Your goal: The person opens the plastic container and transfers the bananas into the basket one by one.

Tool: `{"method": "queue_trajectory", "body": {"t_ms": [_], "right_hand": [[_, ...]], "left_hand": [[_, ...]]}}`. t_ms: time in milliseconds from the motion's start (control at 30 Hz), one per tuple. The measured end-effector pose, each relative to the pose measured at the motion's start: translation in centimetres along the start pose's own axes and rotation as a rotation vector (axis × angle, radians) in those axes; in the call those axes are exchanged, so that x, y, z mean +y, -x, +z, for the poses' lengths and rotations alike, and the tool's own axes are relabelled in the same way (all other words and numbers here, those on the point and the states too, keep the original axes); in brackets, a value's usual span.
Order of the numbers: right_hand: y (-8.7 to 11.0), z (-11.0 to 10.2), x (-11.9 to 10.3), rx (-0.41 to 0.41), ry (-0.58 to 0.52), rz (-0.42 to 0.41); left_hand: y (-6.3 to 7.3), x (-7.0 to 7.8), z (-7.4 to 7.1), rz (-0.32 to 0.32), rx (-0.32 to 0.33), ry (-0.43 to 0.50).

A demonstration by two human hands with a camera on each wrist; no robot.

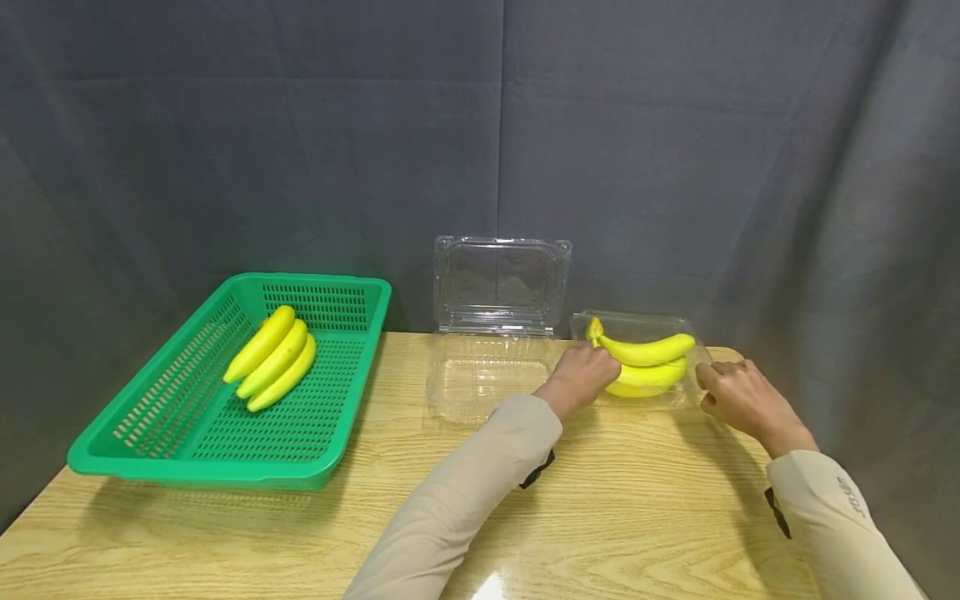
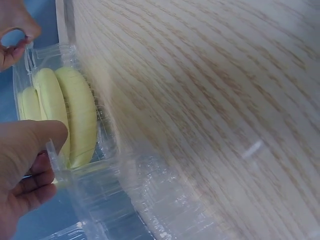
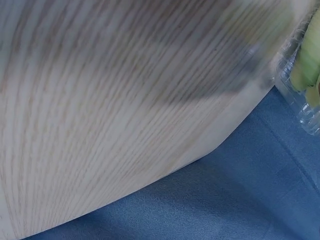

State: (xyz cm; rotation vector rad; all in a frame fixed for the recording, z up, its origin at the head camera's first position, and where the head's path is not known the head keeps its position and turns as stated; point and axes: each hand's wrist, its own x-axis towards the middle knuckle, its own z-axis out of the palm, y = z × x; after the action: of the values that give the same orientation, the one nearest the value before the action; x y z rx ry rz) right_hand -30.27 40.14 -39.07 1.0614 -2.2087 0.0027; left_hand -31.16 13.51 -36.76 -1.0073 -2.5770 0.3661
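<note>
Green basket (image 1: 198, 470), left end of the desk (image 1: 600, 517), perforated, holding one bunch of bananas (image 1: 279, 358). Open clear box (image 1: 487, 375), right of the basket, its lid (image 1: 501, 279) upright at the rear. Left hand (image 1: 579, 377), thumb and fingers closed together in a pinch on the near-left edge of a second clear box (image 1: 637, 317). Second bunch of bananas (image 1: 651, 367), lying within that box, stem to the left, near the desk's rear right corner. Right hand (image 1: 741, 396), fingers bent, thumb and forefinger pinching the same box's right edge. Dark curtain (image 1: 300, 167), behind all. Hazards, by judgement: thin plastic may flex or slip should the two pinches pull unevenly; the box could tip off the desk if pushed rearward, the edge being near; the left forearm might knock the open box, lying just beside it. Obscured: the stem end of the second bunch, partly behind the left hand; whether that bunch lies under a closed lid, not determinable through the glare of clear plastic; the right hand, absent from its own wrist view, which shows only a cut-off corner of box and fruit; banana count in either bunch, uncertain.
</note>
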Motion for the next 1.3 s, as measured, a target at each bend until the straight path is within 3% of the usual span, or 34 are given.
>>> {"method": "queue_trajectory", "body": {"t_ms": [200,567,1300], "right_hand": [[0.22,0.26,-0.08,0.010,0.002,0.024],[0.19,0.33,-0.33,0.019,0.000,0.037],[0.21,-0.32,-0.63,-0.012,-0.003,0.085]], "left_hand": [[0.09,0.10,0.12,0.007,0.049,-0.089],[0.16,0.20,0.43,0.011,0.090,-0.116],[0.41,-0.32,0.03,-0.012,-0.011,0.044]]}}
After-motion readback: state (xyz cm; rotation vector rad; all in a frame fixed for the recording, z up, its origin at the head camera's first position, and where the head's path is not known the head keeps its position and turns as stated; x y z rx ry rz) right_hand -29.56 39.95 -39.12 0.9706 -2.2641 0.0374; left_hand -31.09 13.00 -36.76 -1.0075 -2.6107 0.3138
